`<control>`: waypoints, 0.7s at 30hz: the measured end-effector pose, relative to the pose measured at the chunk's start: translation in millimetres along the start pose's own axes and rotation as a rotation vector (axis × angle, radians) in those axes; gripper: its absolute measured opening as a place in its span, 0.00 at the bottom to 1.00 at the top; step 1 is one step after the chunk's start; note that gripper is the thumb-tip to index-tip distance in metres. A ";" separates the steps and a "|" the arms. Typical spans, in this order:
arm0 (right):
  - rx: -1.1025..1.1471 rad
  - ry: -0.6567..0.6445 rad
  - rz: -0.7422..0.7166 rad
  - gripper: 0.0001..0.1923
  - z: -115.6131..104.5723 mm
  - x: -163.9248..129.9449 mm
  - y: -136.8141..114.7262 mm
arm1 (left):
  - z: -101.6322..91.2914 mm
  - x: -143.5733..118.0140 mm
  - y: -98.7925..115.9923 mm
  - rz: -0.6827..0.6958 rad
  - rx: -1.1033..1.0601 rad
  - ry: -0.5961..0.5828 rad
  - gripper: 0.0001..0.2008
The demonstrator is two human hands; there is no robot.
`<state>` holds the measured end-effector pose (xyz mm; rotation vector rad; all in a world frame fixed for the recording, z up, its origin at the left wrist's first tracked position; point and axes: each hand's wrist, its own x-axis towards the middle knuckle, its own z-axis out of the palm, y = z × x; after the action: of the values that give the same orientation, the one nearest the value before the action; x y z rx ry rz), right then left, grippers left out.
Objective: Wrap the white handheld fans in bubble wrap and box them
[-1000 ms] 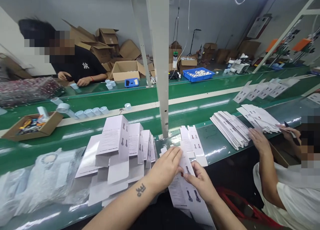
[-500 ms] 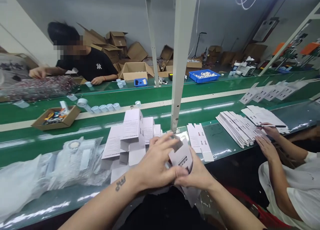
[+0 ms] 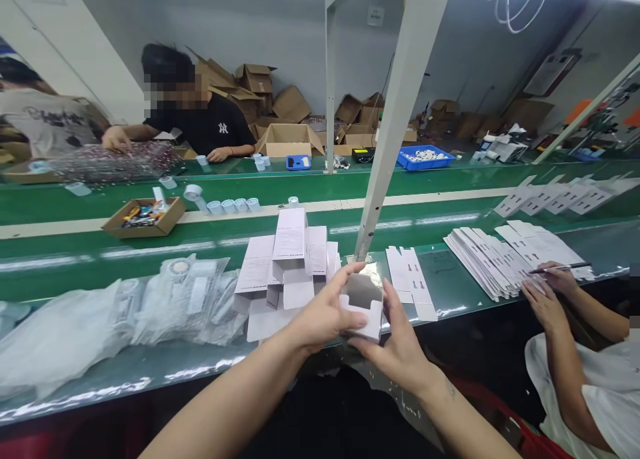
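Both my hands hold one small white carton above the near edge of the green bench, its open end facing me. My left hand grips its left side, thumb across the front. My right hand supports it from below and on the right. Just behind lies a pile of folded white cartons, some stood up. A few flat white carton blanks lie to the right of the carton.
A slanted white post rises from the bench behind the carton. Clear plastic bags lie at left. A co-worker's hands rest on stacked blanks at right. Across the green conveyor, another person sits near cardboard boxes.
The flat blank I was handling has been folded up into an open box between my hands. My view has shifted, so the post and the people sit further right.
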<state>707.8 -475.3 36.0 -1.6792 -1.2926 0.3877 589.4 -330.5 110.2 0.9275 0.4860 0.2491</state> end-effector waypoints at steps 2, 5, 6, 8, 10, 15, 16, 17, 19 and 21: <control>0.006 0.074 -0.027 0.50 7.4 -3.1 -1.3 | -0.8 0.4 -6.8 0.025 -0.028 0.088 0.44; -0.035 0.095 -0.202 0.46 12.5 -5.1 -4.3 | -2.5 1.5 -18.1 0.058 -0.017 0.190 0.40; -0.059 0.072 -0.263 0.44 11.3 -4.6 -5.9 | -3.8 1.4 -21.3 0.089 0.046 0.217 0.38; -0.117 -0.002 -0.354 0.38 4.5 -2.3 -9.7 | -9.2 0.4 -24.5 0.162 0.199 0.243 0.32; -0.161 -0.061 -0.362 0.31 -6.6 1.6 -13.4 | -19.6 -0.9 -22.0 0.187 0.258 0.128 0.31; -0.057 -0.232 -0.265 0.20 -39.8 22.6 -21.7 | -41.5 3.0 -5.8 0.106 0.085 -0.369 0.37; -0.023 -0.293 -0.277 0.19 -45.2 28.6 -23.2 | -39.3 5.2 -4.9 0.077 0.096 -0.368 0.36; 0.009 -0.352 -0.294 0.18 -49.6 34.3 -24.7 | -34.7 7.5 -5.5 0.048 0.129 -0.349 0.35; 0.054 -0.440 -0.311 0.18 -54.4 42.0 -27.0 | -20.8 11.1 -9.8 0.052 0.247 -0.271 0.33; 0.032 -0.425 -0.269 0.25 -52.5 40.7 -28.6 | -6.3 12.6 -16.5 0.153 0.348 -0.112 0.30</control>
<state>745.0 -465.2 97.2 -1.4138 -1.7877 0.6209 597.1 -330.5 89.9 1.3141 0.3600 0.2532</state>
